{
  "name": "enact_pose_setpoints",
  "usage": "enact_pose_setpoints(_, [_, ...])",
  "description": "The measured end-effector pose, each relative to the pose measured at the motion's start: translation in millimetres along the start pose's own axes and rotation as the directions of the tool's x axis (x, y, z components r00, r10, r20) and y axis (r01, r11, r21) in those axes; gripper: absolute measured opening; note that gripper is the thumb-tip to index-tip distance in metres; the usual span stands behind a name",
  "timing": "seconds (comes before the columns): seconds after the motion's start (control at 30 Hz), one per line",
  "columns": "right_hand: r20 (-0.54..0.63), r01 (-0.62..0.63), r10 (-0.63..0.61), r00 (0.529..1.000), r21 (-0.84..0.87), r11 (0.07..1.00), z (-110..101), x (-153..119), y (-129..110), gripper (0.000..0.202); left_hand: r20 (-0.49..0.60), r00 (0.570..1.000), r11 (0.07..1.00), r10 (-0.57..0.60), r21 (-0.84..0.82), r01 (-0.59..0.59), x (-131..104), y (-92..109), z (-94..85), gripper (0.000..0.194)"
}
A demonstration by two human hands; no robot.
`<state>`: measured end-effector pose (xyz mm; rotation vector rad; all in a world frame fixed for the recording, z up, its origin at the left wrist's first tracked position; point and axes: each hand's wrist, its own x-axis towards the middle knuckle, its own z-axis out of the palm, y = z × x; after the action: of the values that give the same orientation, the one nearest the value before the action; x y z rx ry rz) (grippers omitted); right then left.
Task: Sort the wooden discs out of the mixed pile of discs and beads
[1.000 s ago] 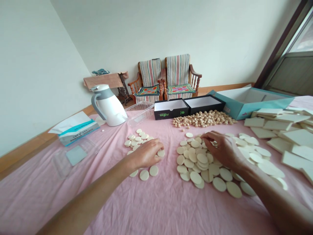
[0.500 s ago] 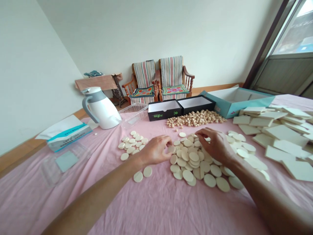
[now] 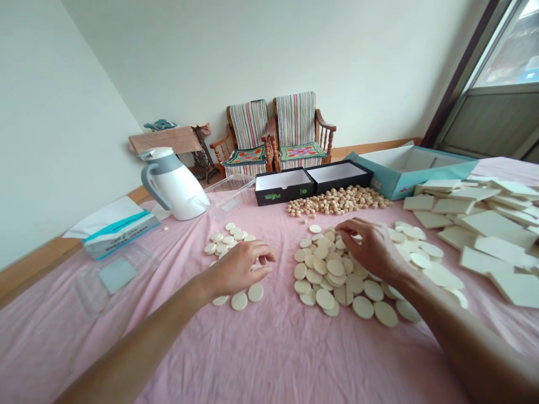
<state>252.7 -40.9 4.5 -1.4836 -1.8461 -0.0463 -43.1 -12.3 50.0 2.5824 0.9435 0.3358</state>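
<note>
My left hand (image 3: 244, 265) hovers over the small group of round wooden discs (image 3: 229, 240) on the left. Its fingers are curved and apart, and no disc shows firmly gripped in them. Close by its wrist lie a few loose discs (image 3: 239, 301). My right hand (image 3: 368, 247) rests at the far side of a larger heap of pale discs (image 3: 334, 267). Its fingers bend down onto the discs with a gap between thumb and fingertips; part of the heap is hidden under the palm and forearm.
Behind the heap lie many small wooden beads (image 3: 341, 200), in front of two black boxes (image 3: 284, 191). Square wooden tiles (image 3: 490, 216) are piled at right beside a blue box (image 3: 398, 182). A white jug (image 3: 177, 188), tissue pack (image 3: 122, 233) and clear plastic tray (image 3: 118, 275) stand left.
My left hand has moved left, from the edge of the large heap to over the small group. My right hand has stayed almost where it was.
</note>
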Motion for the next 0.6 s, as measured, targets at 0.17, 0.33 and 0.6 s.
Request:
enact_pose_setpoints(0.17, [0.019,0.007,-0.006,1.0,-0.021,1.0,2,-1,-4,0.02,0.201,0.979,0.999,-0.025,0.052,0.015,-39,-3,-4.4,0.017])
enact_pose_setpoints(0.33, [0.006,0.016,-0.015,1.0,-0.059,0.998,4,-3,-5,0.02,0.157,0.985,0.994,-0.068,0.1,0.052,-49,-1,8.3,0.015])
enact_pose_setpoints(0.6, [0.0,-0.002,0.002,1.0,-0.022,1.0,2,-2,-3,0.017,0.155,0.985,0.99,-0.079,0.13,0.058,-36,3,9.0,0.012])
